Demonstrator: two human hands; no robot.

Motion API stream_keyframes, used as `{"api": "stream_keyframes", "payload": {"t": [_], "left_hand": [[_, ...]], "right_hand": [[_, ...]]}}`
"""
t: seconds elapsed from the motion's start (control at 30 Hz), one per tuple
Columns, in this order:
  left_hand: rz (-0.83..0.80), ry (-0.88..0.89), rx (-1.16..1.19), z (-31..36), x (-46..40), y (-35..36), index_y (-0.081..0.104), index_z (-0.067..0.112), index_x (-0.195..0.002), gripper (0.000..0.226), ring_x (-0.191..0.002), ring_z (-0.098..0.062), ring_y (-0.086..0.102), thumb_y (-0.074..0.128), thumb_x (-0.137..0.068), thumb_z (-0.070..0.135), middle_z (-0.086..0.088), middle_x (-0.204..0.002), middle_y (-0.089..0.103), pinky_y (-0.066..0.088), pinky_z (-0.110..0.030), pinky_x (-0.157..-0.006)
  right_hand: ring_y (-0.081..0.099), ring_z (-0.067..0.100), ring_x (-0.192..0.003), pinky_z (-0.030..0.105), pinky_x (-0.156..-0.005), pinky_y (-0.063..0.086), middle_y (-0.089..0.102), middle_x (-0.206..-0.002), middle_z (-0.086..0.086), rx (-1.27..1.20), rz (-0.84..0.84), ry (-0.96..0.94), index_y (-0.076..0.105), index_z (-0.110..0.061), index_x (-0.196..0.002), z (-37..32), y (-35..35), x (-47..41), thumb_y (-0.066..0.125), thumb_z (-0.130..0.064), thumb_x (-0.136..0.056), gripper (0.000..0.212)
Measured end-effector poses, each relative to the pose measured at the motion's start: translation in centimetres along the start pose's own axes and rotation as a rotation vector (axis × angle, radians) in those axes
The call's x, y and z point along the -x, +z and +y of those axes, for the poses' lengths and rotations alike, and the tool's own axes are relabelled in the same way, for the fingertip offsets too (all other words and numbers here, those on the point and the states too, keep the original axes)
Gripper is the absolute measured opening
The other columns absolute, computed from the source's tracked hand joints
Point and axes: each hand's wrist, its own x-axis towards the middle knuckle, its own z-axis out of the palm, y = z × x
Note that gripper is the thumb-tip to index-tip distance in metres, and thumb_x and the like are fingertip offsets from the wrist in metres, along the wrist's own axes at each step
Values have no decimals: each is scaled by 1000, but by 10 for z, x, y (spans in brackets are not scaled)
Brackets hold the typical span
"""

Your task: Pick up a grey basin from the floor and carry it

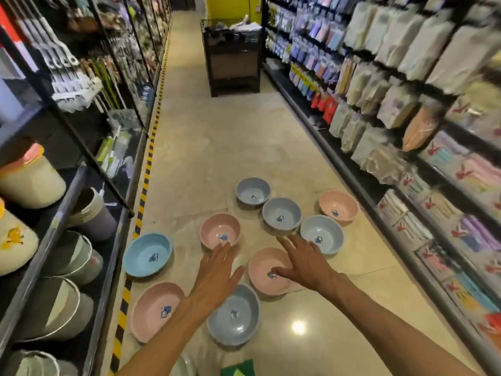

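Nearest on the floor [206, 137] sit a gray bowl [238, 321] and a pink bowl [151, 313], mouths up. Above them the left hand [217, 272] and right hand [303, 263] hover flat, fingers spread wide, holding nothing. The right hand overlaps another pink bowl [261, 270], also mouth up (round, no long axis). Each bowl bears a blue sticker [166, 311], unreadable. More bowls lie beyond, between the shelves [406, 77].

On the beige floor [206, 147], four bowls are pink, like the pink bowl [220, 230] at the left fingertips, four are grey-blue, like the grey-blue bowl [233, 314], and one bright blue bowl [147, 255] stands apart. Each bears a small blue-and-white sticker. A yellow-and-black striped strip [147, 169] edges the black shelving [81, 147].
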Motion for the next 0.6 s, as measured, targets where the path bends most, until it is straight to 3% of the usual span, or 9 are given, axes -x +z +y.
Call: {"api": "stream_keyframes", "payload": {"t": [0.17,0.4,0.5,0.6], "left_hand": [[13,60,-68,97,-59,22,20,28,-162,110,-157,-25,14,-18,-75,84,-4,-170,19,15,-47,-126],[-5,155,-92,242,-134,58,17,28,-162,65,-158,-24,9,31,-105,58,-2,-171,14,14,-49,-126],[-16,209,-110,294,-161,75,19,28,-162,65,-158,-24,10,31,-105,58,-2,-171,15,15,-48,-125],[-21,249,-137,338,-187,87,21,28,-161,79,-156,-27,16,12,-95,70,-3,-169,21,19,-50,-124]], "right_hand": [[21,28,-157,52,-125,19,22,-170,8,-10,-7,75,17,-27,-164,113,-26,26,52,-74,-91,94],[13,26,-159,51,-126,13,14,-172,6,-33,-5,167,12,-28,-166,257,-62,58,49,-74,-92,94],[15,26,-158,52,-126,14,16,-171,7,-35,2,215,12,-27,-166,304,-76,68,43,-79,-89,98],[14,28,-158,54,-125,14,15,-171,7,-39,2,253,10,-27,-166,345,-81,68,47,-76,-92,96]]}}
